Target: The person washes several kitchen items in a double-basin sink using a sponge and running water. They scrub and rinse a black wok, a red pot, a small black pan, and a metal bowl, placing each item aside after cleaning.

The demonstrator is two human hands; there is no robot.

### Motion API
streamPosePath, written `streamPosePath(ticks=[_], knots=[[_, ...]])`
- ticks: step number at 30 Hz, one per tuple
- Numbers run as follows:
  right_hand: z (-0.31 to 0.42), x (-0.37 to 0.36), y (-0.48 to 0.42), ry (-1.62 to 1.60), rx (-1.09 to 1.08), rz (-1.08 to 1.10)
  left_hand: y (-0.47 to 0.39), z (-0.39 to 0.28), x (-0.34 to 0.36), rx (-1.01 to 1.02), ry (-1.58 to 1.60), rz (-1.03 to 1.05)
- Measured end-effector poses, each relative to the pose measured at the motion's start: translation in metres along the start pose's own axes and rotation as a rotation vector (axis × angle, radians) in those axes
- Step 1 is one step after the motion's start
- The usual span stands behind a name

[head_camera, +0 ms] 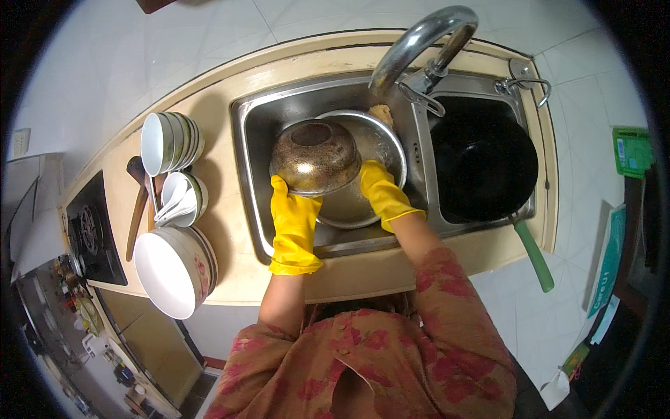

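Observation:
My left hand (296, 220), in a yellow rubber glove, grips the near left rim of a stained metal bowl (316, 154). The thumb lies on the bowl's outer wall, and its darkened base faces up and away from me. At the bowl's right edge is my right hand (381, 188), gloved too; its fingertips are hidden, so what they hold does not show. Beneath the tilted bowl, a wide metal basin (402, 157) with cloudy water in it sits in the left sink bowl (256, 157). A tan sponge or scouring pad (382, 113) lies behind the basin's far rim.
A chrome faucet (424, 39) arches over the sink divider. In the right sink bowl rests a black wok (481, 162), its green handle (534, 256) jutting past the counter edge. Stacked bowls (170, 144), white spoons (175, 201), wooden utensils (137, 220) and large bowls (172, 275) stand left.

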State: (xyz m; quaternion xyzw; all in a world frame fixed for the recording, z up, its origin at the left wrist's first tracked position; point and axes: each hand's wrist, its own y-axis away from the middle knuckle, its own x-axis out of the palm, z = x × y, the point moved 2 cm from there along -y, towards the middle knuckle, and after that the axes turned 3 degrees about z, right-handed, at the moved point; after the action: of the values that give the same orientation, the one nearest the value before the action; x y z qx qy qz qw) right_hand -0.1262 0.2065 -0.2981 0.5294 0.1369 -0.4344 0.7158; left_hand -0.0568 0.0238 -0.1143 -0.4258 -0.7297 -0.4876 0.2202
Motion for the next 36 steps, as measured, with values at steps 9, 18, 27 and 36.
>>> streamPosePath(ticks=[9, 18, 27, 36], knots=[[0.075, -0.165, 0.213, -0.695, -0.385, -0.124, 0.000, 0.009, -0.008, 0.068, -0.148, -0.032], [0.063, -0.133, 0.143, -0.407, -0.692, -0.434, 0.026, -0.002, 0.012, 0.337, -1.528, -0.287], [0.071, -0.154, 0.106, -0.396, -0.693, -0.535, 0.006, 0.019, -0.049, 0.122, -0.716, -0.003], [0.090, -0.163, 0.094, -0.384, -0.792, -0.421, 0.009, 0.006, -0.030, -0.016, -0.286, 0.064]])
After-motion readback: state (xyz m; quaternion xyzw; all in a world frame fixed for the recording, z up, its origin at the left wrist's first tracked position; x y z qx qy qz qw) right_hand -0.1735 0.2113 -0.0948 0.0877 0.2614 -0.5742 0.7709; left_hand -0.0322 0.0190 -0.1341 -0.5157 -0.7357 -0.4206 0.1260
